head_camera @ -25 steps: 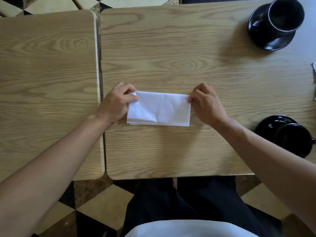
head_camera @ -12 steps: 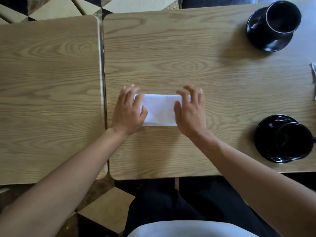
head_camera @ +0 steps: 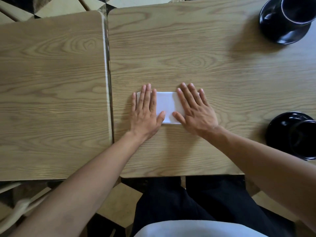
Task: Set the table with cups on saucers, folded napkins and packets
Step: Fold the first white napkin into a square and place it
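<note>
Napkin (head_camera: 166, 106), white and folded into a rectangle, is laid flat on the right-hand wooden surface (head_camera: 196, 48), toward its near edge and close to its left edge. It is pressed down by both hands: the left hand (head_camera: 145, 115) covers its left end and the right hand (head_camera: 195, 112) its right end, with only the middle strip left visible. The grip of each hand is wide, fingers straight and spread, nothing being held. One black cup on saucer (head_camera: 287, 19) is set at the far right corner; a second black cup on saucer (head_camera: 294, 135) is set at the near right edge. No packets are visible. Creasing of the fold is judged to be in progress. If uneven pressure is applied, the layers may be skewed. If the palms are dragged outward, the napkin may be slid or wrinkled.
</note>
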